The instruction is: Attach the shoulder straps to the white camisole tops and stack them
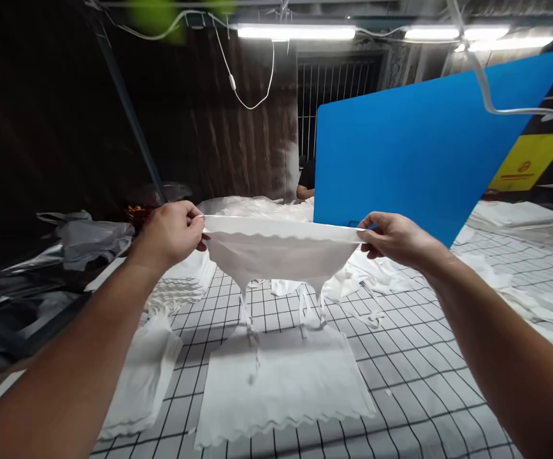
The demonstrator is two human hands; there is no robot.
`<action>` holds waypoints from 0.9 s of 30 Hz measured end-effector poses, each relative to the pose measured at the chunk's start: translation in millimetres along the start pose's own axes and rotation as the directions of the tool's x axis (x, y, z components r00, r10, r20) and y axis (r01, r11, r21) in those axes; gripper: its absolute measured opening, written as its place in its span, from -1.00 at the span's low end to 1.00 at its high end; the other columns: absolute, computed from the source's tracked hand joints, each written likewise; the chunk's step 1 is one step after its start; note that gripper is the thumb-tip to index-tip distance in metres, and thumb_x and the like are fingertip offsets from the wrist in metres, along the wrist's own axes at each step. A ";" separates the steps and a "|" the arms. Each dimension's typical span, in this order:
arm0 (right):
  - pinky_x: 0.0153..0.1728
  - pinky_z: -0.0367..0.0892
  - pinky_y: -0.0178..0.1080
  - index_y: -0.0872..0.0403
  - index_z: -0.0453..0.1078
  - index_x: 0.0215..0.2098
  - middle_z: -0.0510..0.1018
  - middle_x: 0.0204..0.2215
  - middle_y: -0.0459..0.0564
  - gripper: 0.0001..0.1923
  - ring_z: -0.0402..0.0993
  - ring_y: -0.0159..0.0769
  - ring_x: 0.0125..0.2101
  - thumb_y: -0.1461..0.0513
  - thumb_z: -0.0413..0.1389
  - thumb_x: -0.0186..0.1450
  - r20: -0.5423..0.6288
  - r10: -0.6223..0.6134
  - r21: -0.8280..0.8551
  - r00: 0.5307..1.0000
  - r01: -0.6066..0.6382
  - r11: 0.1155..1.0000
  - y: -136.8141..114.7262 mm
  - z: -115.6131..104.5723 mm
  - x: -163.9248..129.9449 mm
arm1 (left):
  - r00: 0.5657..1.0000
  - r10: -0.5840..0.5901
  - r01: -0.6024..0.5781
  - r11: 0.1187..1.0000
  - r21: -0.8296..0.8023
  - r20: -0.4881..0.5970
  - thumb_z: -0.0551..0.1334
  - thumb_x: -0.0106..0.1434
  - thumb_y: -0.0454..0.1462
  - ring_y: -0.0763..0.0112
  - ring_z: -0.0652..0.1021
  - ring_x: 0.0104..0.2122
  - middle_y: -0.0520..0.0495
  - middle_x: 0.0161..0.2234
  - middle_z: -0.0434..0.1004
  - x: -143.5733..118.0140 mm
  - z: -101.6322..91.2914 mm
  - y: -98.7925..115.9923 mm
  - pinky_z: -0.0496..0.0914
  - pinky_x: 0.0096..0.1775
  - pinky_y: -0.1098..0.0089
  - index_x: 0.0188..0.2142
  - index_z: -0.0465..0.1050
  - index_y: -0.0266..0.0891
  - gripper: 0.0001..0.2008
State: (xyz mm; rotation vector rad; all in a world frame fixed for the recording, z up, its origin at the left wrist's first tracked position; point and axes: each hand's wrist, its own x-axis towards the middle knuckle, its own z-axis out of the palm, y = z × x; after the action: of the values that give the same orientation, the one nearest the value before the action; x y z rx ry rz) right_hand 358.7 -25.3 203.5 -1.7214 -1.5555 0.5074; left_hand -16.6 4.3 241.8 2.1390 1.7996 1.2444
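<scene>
Both hands stretch a white camisole (pixel 281 252) level above the table, its edge taut between them and its thin straps dangling downward. My left hand (pixel 177 231) pinches one corner between thumb and fingers. At the opposite corner, my right hand (pixel 387 237) grips in the same way. Below, another white camisole with a wavy hem (pixel 286 382) lies flat on the checked cloth, its straps toward the far side. The hanging straps overlap it in view, and I cannot tell whether they touch it.
Stacked white garments (pixel 137 376) lie at the left, with a further pile (pixel 181 280) behind. Loose white pieces (pixel 367 274) are scattered beyond and to the right. A large blue board (pixel 415 146) stands at the back right. Part of a person's arm (pixel 305 192) shows beside it.
</scene>
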 end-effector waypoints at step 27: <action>-0.52 0.14 -0.33 0.04 0.29 -0.47 0.41 -0.58 -0.13 -0.65 0.27 -0.38 -0.54 -0.03 0.13 0.26 0.332 0.367 -0.203 0.869 -0.314 0.927 138.2 103.9 -180.4 | 0.508 -0.696 0.852 0.494 -0.175 0.507 0.45 -0.07 0.10 0.42 0.46 -0.53 0.14 -0.53 0.51 -254.8 75.1 -106.1 0.31 -0.54 0.47 -0.27 0.44 -0.09 -0.52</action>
State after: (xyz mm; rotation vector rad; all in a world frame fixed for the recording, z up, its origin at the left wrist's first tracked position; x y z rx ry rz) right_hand 343.0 -169.7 0.1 -2.1236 -1.5683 0.9636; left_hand -48.6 -149.3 2.6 0.9477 1.7716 0.7665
